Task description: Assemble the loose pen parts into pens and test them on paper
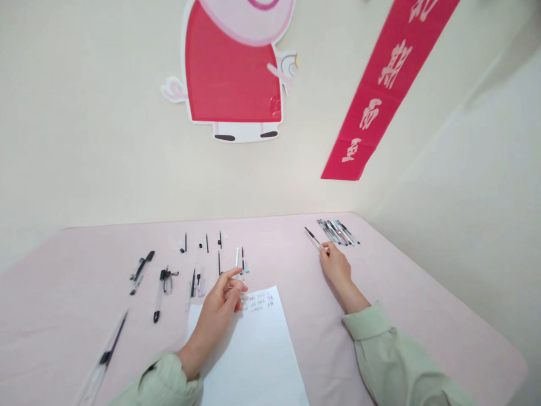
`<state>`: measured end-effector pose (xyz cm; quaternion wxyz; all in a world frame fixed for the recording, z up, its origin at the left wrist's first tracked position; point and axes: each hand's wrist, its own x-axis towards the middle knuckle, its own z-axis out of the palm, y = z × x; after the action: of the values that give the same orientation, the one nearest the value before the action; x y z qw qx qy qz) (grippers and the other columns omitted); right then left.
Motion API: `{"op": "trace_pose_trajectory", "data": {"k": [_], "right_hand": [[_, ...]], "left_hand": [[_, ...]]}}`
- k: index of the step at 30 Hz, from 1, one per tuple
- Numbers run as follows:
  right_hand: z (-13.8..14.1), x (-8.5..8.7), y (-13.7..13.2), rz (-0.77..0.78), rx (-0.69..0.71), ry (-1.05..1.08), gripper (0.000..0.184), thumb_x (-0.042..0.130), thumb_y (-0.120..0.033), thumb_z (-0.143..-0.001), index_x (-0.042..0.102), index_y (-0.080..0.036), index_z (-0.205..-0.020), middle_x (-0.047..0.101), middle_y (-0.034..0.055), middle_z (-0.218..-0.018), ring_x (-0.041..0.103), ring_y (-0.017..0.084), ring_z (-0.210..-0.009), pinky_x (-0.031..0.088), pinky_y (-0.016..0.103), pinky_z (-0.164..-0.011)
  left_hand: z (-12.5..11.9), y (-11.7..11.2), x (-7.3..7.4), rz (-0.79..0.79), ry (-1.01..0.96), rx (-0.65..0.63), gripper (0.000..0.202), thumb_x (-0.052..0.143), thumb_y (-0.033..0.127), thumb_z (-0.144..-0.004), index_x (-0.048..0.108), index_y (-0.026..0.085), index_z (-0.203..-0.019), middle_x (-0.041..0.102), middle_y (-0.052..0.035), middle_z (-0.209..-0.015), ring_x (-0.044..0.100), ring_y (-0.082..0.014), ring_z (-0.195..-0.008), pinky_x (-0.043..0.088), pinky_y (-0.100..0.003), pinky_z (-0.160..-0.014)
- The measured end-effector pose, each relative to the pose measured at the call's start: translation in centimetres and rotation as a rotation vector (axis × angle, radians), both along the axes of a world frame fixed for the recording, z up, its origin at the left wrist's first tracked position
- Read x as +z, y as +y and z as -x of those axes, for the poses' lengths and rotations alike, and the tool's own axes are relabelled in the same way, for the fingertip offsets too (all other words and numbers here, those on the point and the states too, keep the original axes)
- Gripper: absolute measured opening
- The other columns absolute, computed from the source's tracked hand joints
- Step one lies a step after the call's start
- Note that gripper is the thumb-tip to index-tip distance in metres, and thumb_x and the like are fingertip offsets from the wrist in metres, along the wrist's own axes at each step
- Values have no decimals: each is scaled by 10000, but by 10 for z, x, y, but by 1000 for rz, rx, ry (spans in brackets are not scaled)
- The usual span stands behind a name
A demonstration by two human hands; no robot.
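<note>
My right hand (336, 264) is closed around one end of a pen (311, 234), whose dark end points up and to the left over the pink cloth. Just to the right of that hand lies a row of several pens (338, 232), side by side. My left hand (225, 294) hovers at the top of a white sheet of paper (253, 355), its index finger stretched out and the others loosely bent, with nothing visible in it. Handwriting shows on the paper right beside those fingers. Beyond the fingertips lie a clear pen barrel (237, 257) and a dark refill (243, 257), partly covered by the hand.
Pen parts lie scattered on the left side of the table (380, 270), among them a black-capped pen piece (158, 299), a black piece with a clip (143, 265) and a large clear pen (105, 358) near the front. Behind the table rises a wall with a red banner (372, 113).
</note>
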<state>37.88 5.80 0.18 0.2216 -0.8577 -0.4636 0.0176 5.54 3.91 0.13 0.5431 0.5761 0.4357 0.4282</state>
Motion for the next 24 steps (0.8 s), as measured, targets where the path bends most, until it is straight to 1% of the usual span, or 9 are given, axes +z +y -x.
{"op": "trace_pose_trajectory", "data": {"k": [1,3,5,7,12,16,24], "right_hand": [[-12,-2,1,27,-29,-25,297,437,-340,-919,600,-199,-1122,690,84,-913,631,210,-806,380,268,-619],[-27,-4,1,52,-56,-62,331,450,-303,-910,565,-198,-1202,665,105,-1033,626,222,-884,383,273,-633],[-32,-7,1,52,-52,-81,344,444,-272,-907,550,-212,-1229,623,109,-1118,618,224,-918,381,275,-630],[-31,-9,0,58,-42,-99,333,434,-250,-908,559,-231,-1216,587,104,-1161,615,219,-924,376,273,-616],[-30,-13,3,62,-18,-122,303,397,-204,-921,613,-245,-1129,572,82,-1142,609,190,-878,361,262,-584],[-34,-16,9,48,-9,-135,324,351,-196,-942,649,-246,-1059,577,70,-1133,602,174,-848,358,259,-579],[-45,-18,29,26,-59,-151,350,378,-196,-927,672,-240,-1112,577,85,-1169,604,173,-846,386,251,-596]], "left_hand": [[0,0,0,-5,22,-7,387,490,402,-877,503,180,-1193,618,-13,-831,525,-105,-546,470,-274,-583],[-1,-1,2,-9,58,-14,385,482,426,-882,530,173,-1168,631,-19,-820,532,-112,-553,473,-279,-588],[-2,-1,3,-10,77,-16,391,476,446,-880,550,170,-1147,639,-21,-811,538,-119,-557,471,-277,-580],[-2,-2,5,-16,86,-19,389,472,456,-877,569,170,-1121,641,-19,-795,540,-123,-556,468,-275,-572],[-1,-2,5,-40,120,-53,366,459,457,-880,592,175,-1072,638,-11,-765,537,-130,-561,464,-277,-591],[-1,-3,5,-55,149,-79,357,451,468,-885,602,183,-1039,638,-10,-756,541,-137,-569,458,-277,-602],[-1,-3,4,-66,174,-106,343,450,465,-891,619,192,-1010,643,-18,-751,548,-148,-577,454,-276,-596]]}}
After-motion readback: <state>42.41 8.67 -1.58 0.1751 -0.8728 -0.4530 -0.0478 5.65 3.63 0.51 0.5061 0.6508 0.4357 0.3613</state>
